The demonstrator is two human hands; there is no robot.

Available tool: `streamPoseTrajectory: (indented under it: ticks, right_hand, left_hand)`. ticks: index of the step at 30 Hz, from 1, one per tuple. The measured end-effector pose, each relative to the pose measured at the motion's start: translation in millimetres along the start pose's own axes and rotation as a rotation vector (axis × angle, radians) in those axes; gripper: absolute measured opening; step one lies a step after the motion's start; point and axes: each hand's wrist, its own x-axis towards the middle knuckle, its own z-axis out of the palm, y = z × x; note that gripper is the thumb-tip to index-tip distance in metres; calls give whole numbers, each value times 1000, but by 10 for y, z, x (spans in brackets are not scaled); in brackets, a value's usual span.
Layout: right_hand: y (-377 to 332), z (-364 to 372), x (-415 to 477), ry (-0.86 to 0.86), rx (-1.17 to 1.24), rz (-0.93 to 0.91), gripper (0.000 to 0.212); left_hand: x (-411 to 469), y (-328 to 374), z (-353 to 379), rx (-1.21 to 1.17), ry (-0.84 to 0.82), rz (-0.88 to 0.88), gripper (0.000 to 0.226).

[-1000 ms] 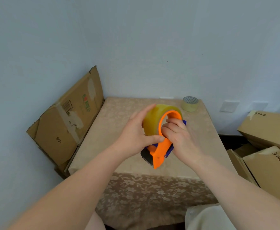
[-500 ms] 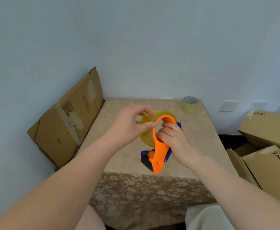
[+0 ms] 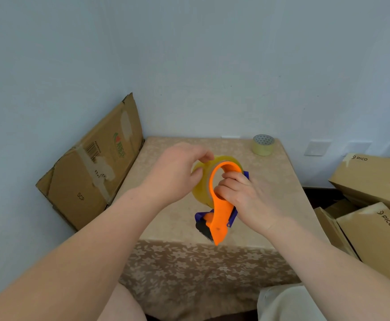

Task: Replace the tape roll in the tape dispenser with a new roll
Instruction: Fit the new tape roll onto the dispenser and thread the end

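Head view: above the floral-clothed table [image 3: 166, 218], my right hand [image 3: 242, 198] clenches the orange tape dispenser [image 3: 220, 212] by its handle loop, while my left hand [image 3: 177, 172] pinches the yellowish tape roll [image 3: 201, 188] seated in it. Another tape roll [image 3: 263, 144] sits at the table's far corner.

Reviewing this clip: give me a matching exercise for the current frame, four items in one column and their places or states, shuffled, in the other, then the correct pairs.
Items:
1. orange tape dispenser
2. yellowish tape roll
3. small tape roll
4. flattened cardboard box

Places or states:
A. leaning against the wall, left of the table
B. standing alone at the table's far right corner
C. held by the right hand through its loop handle
D. seated in the dispenser, pinched at its top edge by the left hand

Pairs: 1-C, 2-D, 3-B, 4-A
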Motion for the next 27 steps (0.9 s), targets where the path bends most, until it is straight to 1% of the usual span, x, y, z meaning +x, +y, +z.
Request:
streamPoseTrajectory:
  ticks: [2,7,11,13,15,19,24,27]
  right_hand:
    - [0,7,-6,-2,-12,-4,17]
    - [-32,-69,-14,-46,-81,-46,17]
    - [-22,-93,-14,-70,-106,-76,19]
    - [-16,-96,-13,-75,-118,-78,19]
    - [-21,-100,-5,-74,-131,-71,19]
    - [-32,-106,5,-73,-121,-55,19]
    - [-29,-92,10,-90,-122,-38,19]
    - [-26,-94,10,-89,-126,-41,19]
  left_hand:
    - [3,14,-9,84,-13,50,31]
    - [51,34,-32,256,-85,91,31]
    - [56,2,-32,316,-71,225,23]
    - [63,-3,-25,327,-69,255,20]
    - [61,14,-17,311,-67,241,22]
    - [55,13,13,258,-62,144,31]
    - [36,8,26,234,-70,60,34]
    - [39,10,14,269,-67,52,33]
